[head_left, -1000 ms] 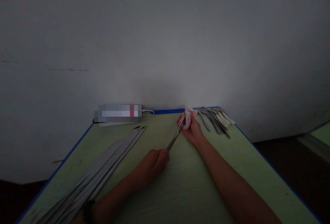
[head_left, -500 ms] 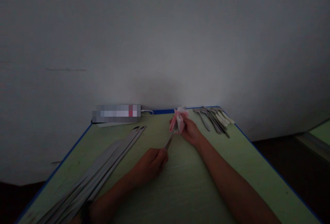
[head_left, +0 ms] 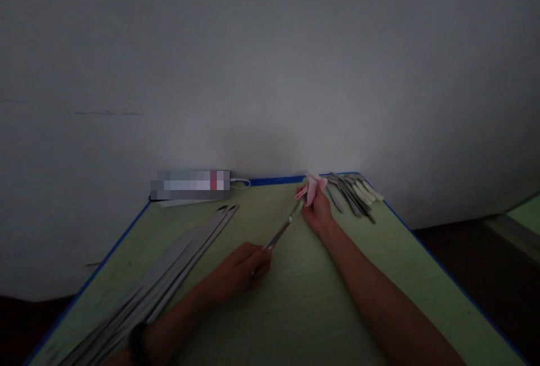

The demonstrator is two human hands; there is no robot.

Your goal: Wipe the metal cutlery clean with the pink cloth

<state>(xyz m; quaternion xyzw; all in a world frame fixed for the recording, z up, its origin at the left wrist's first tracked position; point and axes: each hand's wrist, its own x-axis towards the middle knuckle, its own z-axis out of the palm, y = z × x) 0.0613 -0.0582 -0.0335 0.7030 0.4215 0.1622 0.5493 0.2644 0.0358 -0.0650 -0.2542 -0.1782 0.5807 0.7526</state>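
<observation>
My left hand point(head_left: 242, 267) is closed round the handle end of a long thin metal utensil point(head_left: 283, 229) that slants up and to the right over the green table point(head_left: 304, 304). My right hand point(head_left: 317, 211) grips a crumpled pink and white cloth point(head_left: 311, 188) and presses it round the utensil's far tip. The tip itself is hidden inside the cloth. Both forearms rest low over the table.
A pile of several metal utensils with pale handles point(head_left: 353, 193) lies at the far right corner. Long flat metal strips point(head_left: 156, 287) stretch along the left side. A blurred box point(head_left: 189, 185) sits at the back edge against the wall. The table's blue rim point(head_left: 274, 180) meets the wall.
My right hand with the cloth slid inward along the utensil, then back out to its far tip. My left hand kept its grip and shifted slightly left.
</observation>
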